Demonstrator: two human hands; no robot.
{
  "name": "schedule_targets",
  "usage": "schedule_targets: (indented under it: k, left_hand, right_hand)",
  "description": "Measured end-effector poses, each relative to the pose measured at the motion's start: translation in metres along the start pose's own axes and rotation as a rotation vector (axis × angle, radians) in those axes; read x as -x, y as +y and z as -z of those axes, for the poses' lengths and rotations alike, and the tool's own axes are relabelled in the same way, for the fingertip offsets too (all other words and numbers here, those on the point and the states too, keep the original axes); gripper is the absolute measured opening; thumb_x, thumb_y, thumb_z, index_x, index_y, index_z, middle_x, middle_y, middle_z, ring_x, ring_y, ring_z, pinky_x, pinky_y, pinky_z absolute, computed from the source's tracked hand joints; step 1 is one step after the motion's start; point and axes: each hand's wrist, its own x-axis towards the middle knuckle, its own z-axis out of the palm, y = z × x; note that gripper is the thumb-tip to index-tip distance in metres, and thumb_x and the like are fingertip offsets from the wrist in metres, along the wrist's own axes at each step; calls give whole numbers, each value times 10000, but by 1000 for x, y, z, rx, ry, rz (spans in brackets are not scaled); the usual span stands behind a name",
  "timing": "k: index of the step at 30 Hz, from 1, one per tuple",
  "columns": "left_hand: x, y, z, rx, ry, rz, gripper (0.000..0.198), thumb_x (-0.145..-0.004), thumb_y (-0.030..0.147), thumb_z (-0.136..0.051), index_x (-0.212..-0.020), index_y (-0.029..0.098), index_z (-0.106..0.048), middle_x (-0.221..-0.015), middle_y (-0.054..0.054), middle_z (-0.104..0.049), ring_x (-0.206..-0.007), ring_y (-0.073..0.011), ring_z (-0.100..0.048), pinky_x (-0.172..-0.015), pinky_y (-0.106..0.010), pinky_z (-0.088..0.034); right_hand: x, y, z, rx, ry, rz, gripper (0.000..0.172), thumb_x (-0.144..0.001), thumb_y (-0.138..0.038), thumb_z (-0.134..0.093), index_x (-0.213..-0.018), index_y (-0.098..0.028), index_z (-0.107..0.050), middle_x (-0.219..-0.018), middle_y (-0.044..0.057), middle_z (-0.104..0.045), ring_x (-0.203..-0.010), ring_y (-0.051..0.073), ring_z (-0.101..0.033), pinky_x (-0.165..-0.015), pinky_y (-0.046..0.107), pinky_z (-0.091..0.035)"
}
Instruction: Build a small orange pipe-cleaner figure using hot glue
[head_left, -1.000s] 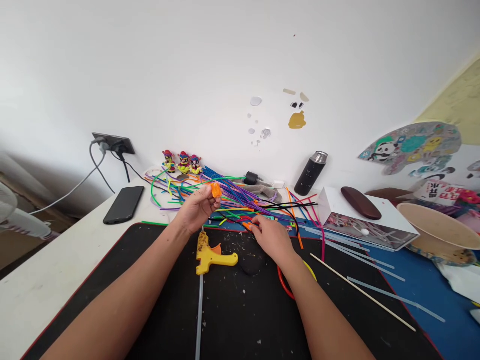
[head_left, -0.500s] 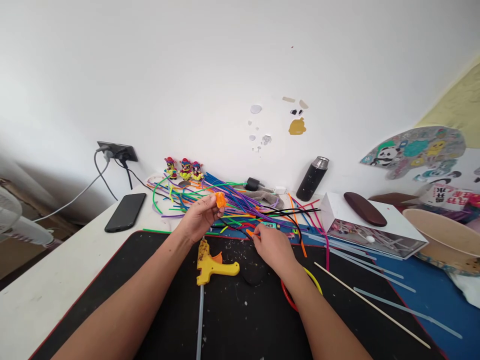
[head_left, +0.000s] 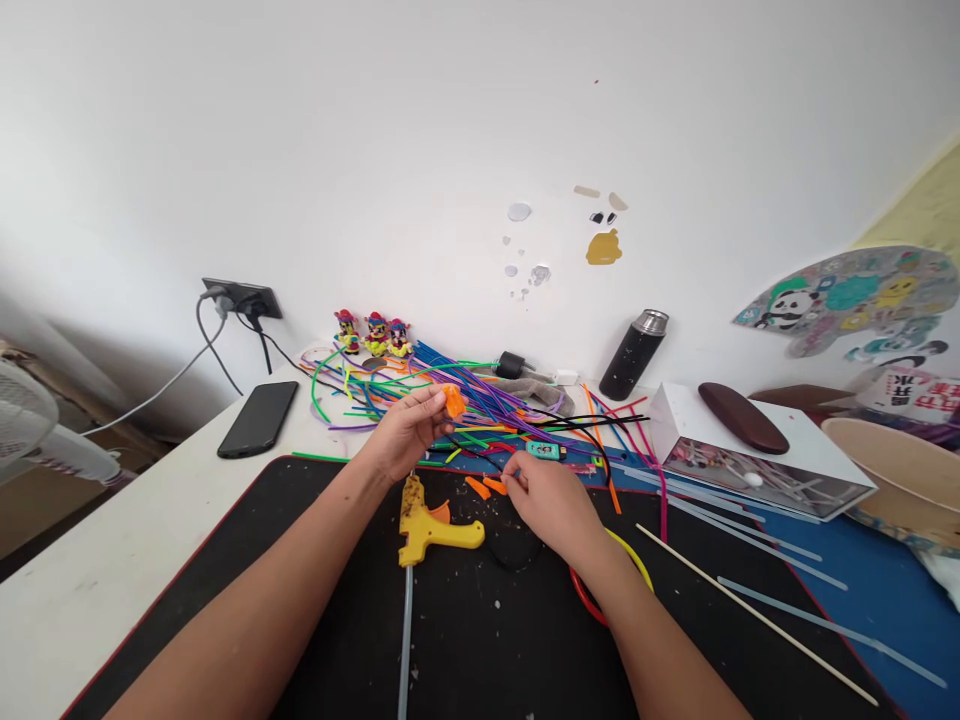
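My left hand point(head_left: 405, 435) is raised over the back of the black mat point(head_left: 465, 620) and pinches a small orange bundle of cut pieces point(head_left: 453, 401) between its fingertips. Low on the mat, my right hand point(head_left: 549, 502) has its fingers curled and pinched at a short orange piece point(head_left: 495, 486); a second orange piece point(head_left: 477, 488) lies just left of it. A yellow glue gun point(head_left: 426, 521) with a clear glue stick point(head_left: 406, 640) trailing toward me lies between my forearms.
A heap of coloured plastic strands point(head_left: 480, 405) covers the desk behind my hands. A black phone point(head_left: 258, 419) lies at left, three small figures point(head_left: 373, 334) and a black flask point(head_left: 634, 354) stand by the wall. A white box point(head_left: 757, 452), a wooden skewer point(head_left: 750, 612) and red-yellow rings point(head_left: 622, 570) lie at right.
My left hand drifted slightly right with the orange bundle. My right hand moved a little toward me along the mat's back edge, and two short orange pieces now show beside its fingers.
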Motion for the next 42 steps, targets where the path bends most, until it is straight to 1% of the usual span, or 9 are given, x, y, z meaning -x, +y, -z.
schedule_targets:
  k: [4, 11, 16, 19, 22, 24, 27, 32, 42]
  left_hand:
    - [0, 1, 1, -12, 15, 13, 301, -727, 296, -935, -904, 133, -752, -809, -53, -743, -705, -157, -719, -626, -226, -566]
    - [0, 2, 2, -20, 30, 16, 284, -744, 285, -925, -905, 133, -747, -816, -62, -749, -715, -165, -726, -639, -232, -573]
    - [0, 2, 0, -33, 20, 15, 311, -724, 297, -939, -918, 130, -763, -852, -73, -764, -736, -169, -735, -633, -225, -580]
    - [0, 2, 1, -23, 22, 19, 308, -736, 292, -931, -938, 133, -760, -846, -71, -764, -732, -171, -738, -635, -230, -581]
    - [-1, 1, 4, -11, 27, 18, 275, -755, 273, -917, -927, 136, -753, -825, -59, -753, -727, -168, -737, -634, -231, -576]
    - [-1, 1, 5, -7, 26, 16, 267, -761, 271, -911, -930, 137, -755, -825, -59, -754, -720, -167, -735, -630, -231, -570]
    - [-2, 1, 5, -5, 28, 10, 272, -759, 275, -910, -934, 136, -755, -819, -61, -753, -700, -164, -728, -628, -233, -563]
    - [-1, 2, 2, -10, 33, 8, 286, -739, 293, -922, -900, 133, -748, -781, -46, -728, -682, -152, -708, -618, -225, -552]
    - [-1, 0, 2, -30, 24, 19, 275, -769, 310, -901, -935, 140, -764, -844, -76, -750, -721, -159, -705, -635, -232, -547]
  right_hand:
    - [1, 0, 3, -5, -9, 17, 107, -1002, -228, -601, -1002, -233, -708, -778, 12, -745, -748, 194, -679, -616, 285, -301]
    - [4, -6, -4, 35, -43, 36, 213, -1029, -375, -609, -1176, -254, -706, -939, 46, -800, -881, 248, -740, -659, 303, -361]
    - [4, -9, -6, 105, -102, 14, 202, -1019, -335, -618, -1178, -245, -705, -1015, 74, -806, -949, 273, -751, -691, 318, -393]
    - [4, -9, -5, 110, -117, 21, 160, -1017, -297, -611, -1136, -237, -701, -987, 72, -799, -932, 267, -749, -678, 317, -380]
    - [5, -8, -6, 85, -109, 27, 98, -1007, -255, -605, -1038, -242, -698, -965, 50, -796, -914, 249, -744, -662, 309, -353]
    - [5, -7, -6, 76, -99, 27, 95, -1000, -240, -600, -1012, -245, -694, -953, 41, -794, -894, 243, -739, -646, 307, -327]
    - [5, -7, -6, 50, -82, 26, 100, -999, -247, -593, -1011, -248, -692, -920, 32, -789, -857, 233, -727, -631, 305, -298]
    - [6, -9, -3, -9, -55, 23, 106, -1011, -281, -589, -1009, -251, -691, -868, 20, -778, -800, 215, -709, -622, 299, -292]
    - [6, -5, 2, -31, -43, 35, 100, -1016, -257, -584, -999, -246, -682, -873, 14, -773, -805, 203, -707, -635, 297, -314]
